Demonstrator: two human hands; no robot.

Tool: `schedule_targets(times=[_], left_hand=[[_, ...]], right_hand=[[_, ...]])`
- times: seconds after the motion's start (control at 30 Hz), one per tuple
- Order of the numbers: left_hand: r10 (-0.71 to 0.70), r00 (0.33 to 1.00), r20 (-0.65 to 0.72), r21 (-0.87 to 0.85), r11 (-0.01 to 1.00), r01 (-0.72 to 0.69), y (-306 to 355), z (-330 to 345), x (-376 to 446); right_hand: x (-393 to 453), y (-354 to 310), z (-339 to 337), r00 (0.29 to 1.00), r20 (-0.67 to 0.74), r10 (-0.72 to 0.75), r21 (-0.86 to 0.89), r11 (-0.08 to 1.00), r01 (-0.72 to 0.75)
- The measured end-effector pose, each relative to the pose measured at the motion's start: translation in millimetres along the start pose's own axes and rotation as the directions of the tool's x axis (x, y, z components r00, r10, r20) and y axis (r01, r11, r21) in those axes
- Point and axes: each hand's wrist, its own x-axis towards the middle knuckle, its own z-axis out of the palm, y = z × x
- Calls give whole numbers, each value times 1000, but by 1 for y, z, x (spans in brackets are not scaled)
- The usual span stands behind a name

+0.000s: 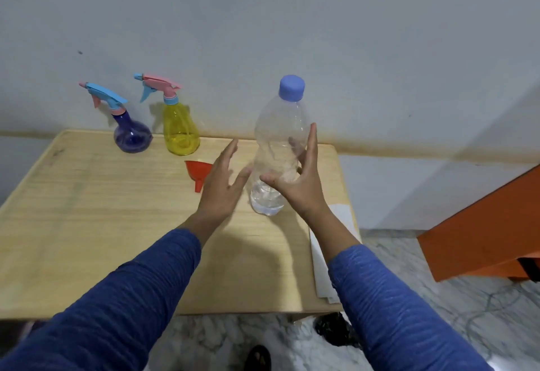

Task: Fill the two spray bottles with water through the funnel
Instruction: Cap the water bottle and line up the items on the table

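Your left hand (223, 179) hangs open over the table (87, 195), holding nothing, beside the red funnel (198, 172); your right hand (295, 179) cups the capped water bottle (277, 139), fingers spread. Blue sprayer (131, 134) and yellow sprayer (179, 128) stand capped at the far edge, left of both hands.

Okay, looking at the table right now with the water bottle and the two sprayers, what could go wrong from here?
1. The water bottle is tall, mostly empty and upright; the right hand has only a loose grip on it and the left hand is open beside it, so it could tip.
2. Both the blue spray bottle and yellow spray bottle have their trigger heads on; these must come off first.
3. The red funnel lies on its side by the left hand and might get knocked.
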Motion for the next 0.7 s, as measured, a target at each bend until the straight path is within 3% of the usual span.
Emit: schedule_targets(times=[0.1,0.17,0.27,0.37,0.7], left_hand=[[5,981,-191,175,984,29,-32,-7,-6],[-51,963,-264,251,961,119,-54,-11,-4],[-227,933,-278,261,917,301,-76,-11,0],[-297,907,-297,258,890,376,-85,-6,7],[-222,923,-314,275,910,312,-111,-2,28]], right_hand=[[5,11,10,997,-57,-47,-75,996,43],[5,17,15,996,-78,-45,-102,994,36],[1,29,22,995,-101,-10,-113,994,-1],[-3,42,28,992,-123,42,-79,996,-52],[-1,59,43,979,-184,84,-57,994,-96]])
